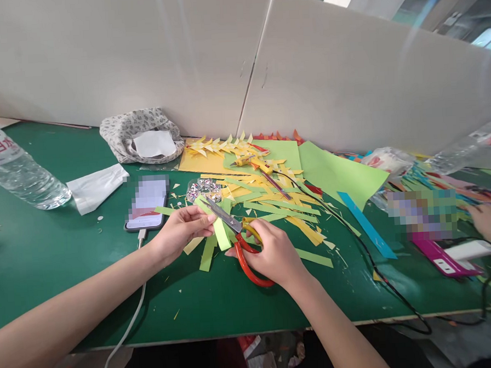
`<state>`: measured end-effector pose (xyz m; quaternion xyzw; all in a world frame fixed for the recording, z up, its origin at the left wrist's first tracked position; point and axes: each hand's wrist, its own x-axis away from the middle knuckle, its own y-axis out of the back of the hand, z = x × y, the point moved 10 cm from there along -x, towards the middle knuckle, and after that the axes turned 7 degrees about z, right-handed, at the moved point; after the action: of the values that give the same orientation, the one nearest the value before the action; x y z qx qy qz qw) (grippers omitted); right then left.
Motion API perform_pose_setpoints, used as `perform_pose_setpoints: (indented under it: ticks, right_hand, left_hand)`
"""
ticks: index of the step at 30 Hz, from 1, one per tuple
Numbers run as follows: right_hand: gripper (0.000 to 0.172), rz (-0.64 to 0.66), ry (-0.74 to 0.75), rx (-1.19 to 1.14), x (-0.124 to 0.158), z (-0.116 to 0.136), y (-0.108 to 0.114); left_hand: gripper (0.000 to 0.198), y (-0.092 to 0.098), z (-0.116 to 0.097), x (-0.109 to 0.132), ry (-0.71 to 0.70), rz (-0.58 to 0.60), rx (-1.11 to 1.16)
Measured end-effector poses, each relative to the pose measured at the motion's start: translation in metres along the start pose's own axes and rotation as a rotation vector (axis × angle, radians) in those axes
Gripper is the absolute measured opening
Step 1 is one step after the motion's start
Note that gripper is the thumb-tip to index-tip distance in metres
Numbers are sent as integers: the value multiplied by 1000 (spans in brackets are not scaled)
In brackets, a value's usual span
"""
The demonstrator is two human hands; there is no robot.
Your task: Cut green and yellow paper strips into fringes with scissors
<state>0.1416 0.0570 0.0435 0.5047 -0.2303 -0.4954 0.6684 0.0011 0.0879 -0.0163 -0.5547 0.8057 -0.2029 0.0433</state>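
While the left hand (182,228) pinches a green paper strip (220,233) above the bench (47,255), the right hand (274,254) grips red-handled scissors (235,236), blades parted at the strip. Cut paper strips (271,204) lie just beyond, a phone (146,203) beside.

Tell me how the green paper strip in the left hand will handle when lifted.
Probably floppy: the green strip is thin paper and droops below the left hand's pinch. Likely very light, like the cut strips scattered nearby. Easily torn, I'd guess: the scissors in the right hand sit against it.
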Motion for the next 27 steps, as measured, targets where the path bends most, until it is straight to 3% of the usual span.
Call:
perform_pose_setpoints:
  ticks: [11,27]
  right_hand:
    - [36,51,-2,0,1,2,-4]
    - [24,52,-32,-10,0,-3,-7]
  left_hand:
    - [11,-9,6,1,38,68,26]
    - [14,-14,9,2,66,89,20]
